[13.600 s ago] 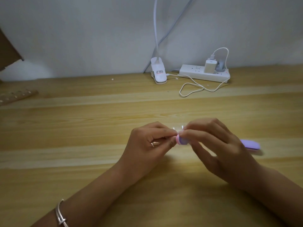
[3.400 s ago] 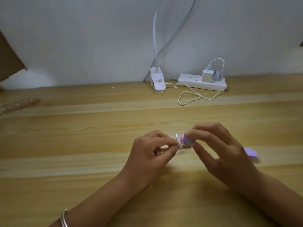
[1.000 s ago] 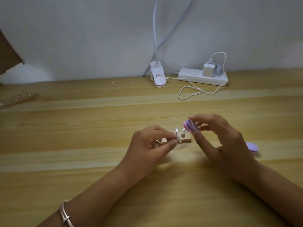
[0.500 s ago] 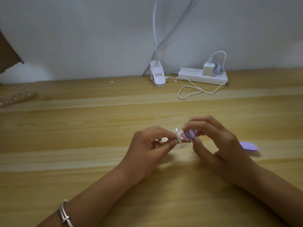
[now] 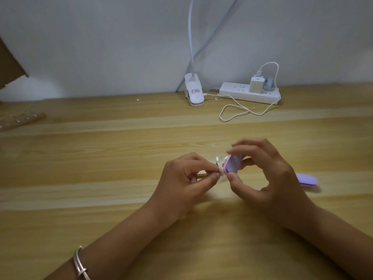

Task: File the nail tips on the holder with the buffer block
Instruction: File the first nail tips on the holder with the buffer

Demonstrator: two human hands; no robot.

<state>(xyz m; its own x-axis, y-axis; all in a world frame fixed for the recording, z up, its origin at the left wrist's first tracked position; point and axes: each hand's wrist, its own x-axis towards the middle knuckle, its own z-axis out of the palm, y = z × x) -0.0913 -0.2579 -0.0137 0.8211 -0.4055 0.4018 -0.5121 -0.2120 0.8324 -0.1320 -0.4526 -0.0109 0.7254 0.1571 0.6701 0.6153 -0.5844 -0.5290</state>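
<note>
My right hand [image 5: 268, 178] grips a small purple buffer block [image 5: 233, 164] between thumb and fingers at the middle of the wooden table [image 5: 101, 178]. The block's lower end sits against a clear nail tip [image 5: 221, 172]. My left hand [image 5: 187, 178] pinches the wooden nail-tip holder [image 5: 201, 174] at that tip, and most of the holder is hidden under both hands. Another clear tip [image 5: 217, 159] stands up just left of the block.
A purple object [image 5: 306, 179] lies on the table right of my right hand. At the back by the wall stand a white lamp clip [image 5: 193, 92] and a white power strip [image 5: 249, 93] with a looping cable [image 5: 236, 112]. A second holder strip [image 5: 18, 120] lies far left.
The buffer block was lifted off the holder a second ago, then came back down. It now stands more upright against the tip that my left hand pinches. My left hand has stayed in place.
</note>
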